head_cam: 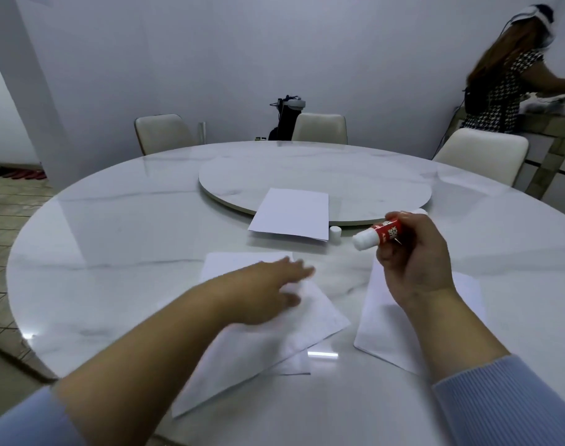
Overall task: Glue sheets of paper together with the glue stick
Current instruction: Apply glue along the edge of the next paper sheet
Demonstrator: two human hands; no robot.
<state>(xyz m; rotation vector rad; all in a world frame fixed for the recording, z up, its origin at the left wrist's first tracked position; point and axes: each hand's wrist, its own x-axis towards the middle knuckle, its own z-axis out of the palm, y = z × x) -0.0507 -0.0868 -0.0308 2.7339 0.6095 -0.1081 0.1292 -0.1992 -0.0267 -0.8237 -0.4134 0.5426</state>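
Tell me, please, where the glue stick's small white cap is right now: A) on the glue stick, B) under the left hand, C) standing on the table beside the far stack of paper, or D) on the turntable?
C: the cap stands on the table right of the paper stack, while the right hand holds the uncapped glue stick.

The left hand (268,291) is blurred and hides part of the sheet (274,342) under it. The right hand (416,262) covers the rear of the glue stick (379,235).

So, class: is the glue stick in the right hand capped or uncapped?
Uncapped. The glue stick in the right hand shows its bare white tip, and a small white cap stands on the table.
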